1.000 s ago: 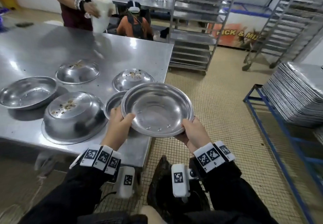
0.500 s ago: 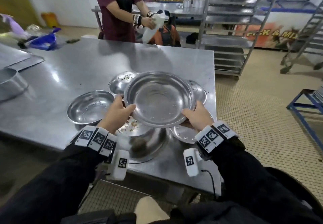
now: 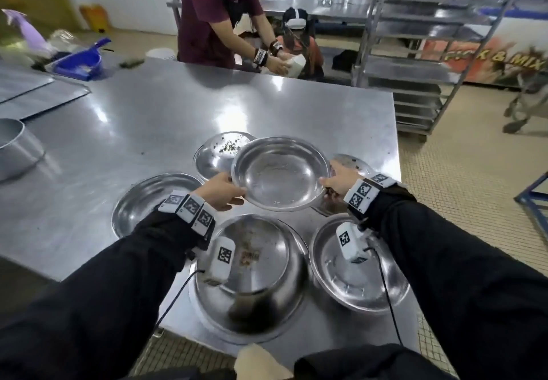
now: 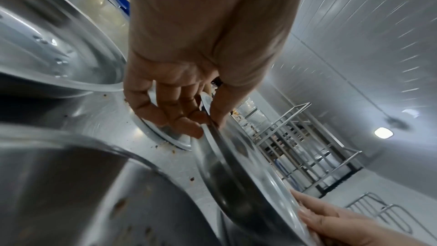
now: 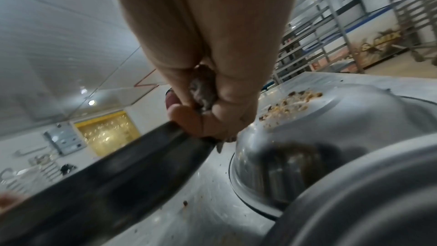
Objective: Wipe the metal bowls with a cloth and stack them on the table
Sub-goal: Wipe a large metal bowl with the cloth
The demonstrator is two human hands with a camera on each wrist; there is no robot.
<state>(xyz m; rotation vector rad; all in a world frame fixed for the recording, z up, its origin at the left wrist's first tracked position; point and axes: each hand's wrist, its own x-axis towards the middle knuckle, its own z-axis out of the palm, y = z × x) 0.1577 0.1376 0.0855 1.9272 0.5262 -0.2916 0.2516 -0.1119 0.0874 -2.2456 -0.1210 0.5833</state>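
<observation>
Bowl (image 3: 280,173) held level above desk (image 3: 148,118), among 5 others. Left hand (image 3: 221,191) pinches rim at 9 o'clock, right hand (image 3: 338,181) at 3. Likely light, rigid, slick: rim grips suit.

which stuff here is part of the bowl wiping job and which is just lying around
Job:
held bowl, gripped by left hand and right hand
upturned bowl with crumbs
upright bowl
steel table

Lying about:
blue dustpan
wheeled rack
</observation>
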